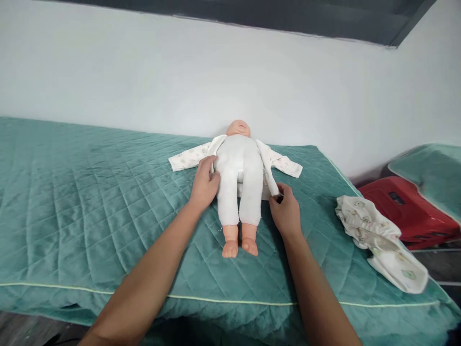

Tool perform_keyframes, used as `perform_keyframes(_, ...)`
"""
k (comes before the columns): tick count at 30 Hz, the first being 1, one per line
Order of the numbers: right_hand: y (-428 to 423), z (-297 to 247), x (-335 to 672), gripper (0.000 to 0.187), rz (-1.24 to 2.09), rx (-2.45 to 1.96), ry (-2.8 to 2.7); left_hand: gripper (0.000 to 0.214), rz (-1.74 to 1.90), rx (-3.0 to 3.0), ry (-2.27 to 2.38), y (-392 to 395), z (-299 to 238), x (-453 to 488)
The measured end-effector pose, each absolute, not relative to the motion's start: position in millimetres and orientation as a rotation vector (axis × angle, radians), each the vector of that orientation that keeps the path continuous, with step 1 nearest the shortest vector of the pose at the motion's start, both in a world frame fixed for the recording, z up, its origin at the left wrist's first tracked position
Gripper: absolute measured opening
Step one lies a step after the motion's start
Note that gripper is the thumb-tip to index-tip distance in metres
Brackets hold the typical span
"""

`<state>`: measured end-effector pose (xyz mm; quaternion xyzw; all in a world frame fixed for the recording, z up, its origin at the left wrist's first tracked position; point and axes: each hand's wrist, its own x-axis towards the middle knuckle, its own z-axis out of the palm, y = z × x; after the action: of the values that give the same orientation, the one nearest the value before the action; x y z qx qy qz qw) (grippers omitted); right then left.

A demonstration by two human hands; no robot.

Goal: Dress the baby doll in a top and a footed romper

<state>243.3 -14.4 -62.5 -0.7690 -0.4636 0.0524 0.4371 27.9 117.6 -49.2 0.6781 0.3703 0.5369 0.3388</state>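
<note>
A baby doll point(237, 158) with a white cloth body lies on its back, its feet pointing toward me. Its arms are inside a white printed baby shirt point(189, 157), which is spread open at the front. At the doll's side on the left, my left hand point(206, 186) rests against the shirt's edge and the body, thumb and forefinger apart. My right hand point(287, 209) pinches the lower corner of the shirt's right front panel beside the doll's leg. Part of the shirt's back shows beneath the legs.
A green quilted cover point(108, 206) lies under the doll, against a white wall point(144, 72). Crumpled white printed baby clothing point(383, 240) lies near the right edge. Beyond that edge is a red plastic case point(406, 206). A dark ledge point(252, 17) runs along the top.
</note>
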Motion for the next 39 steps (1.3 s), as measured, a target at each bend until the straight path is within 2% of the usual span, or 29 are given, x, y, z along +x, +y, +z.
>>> perform_keyframes(3,-19,-66,242,0.050,0.101,-1.933,-1.187,0.060,1.323,1.894,1.048,108,-61,16)
perform_keyframes(5,-22,-66,240,0.051,0.090,-1.957,-1.199,0.060,1.279,1.943,1.121,100,-66,9)
perform_keyframes(9,-32,-63,234,0.051,0.072,-2.011,-1.238,0.048,1.184,2.040,1.395,86,-69,2)
perform_keyframes(14,-40,-62,227,0.052,0.034,-2.080,-1.277,0.021,0.853,2.214,1.694,77,-63,4)
perform_keyframes(17,-38,-60,223,0.049,-0.011,-2.137,-1.295,0.019,0.757,2.281,1.677,77,-60,4)
perform_keyframes(23,-25,-55,221,0.044,-0.135,-2.248,-1.230,0.019,0.921,2.249,1.583,80,-64,-1)
perform_keyframes(31,-39,-65,227,0.048,-0.150,-2.118,-1.299,0.010,0.978,2.285,1.597,73,-68,-5)
perform_keyframes(36,-82,-59,252,0.046,-0.483,-2.086,-1.626,0.021,1.048,2.263,1.553,55,-73,-19)
perform_keyframes(39,-120,-47,288,0.046,-0.724,-2.196,-1.636,0.024,1.107,2.215,1.464,38,-76,-32)
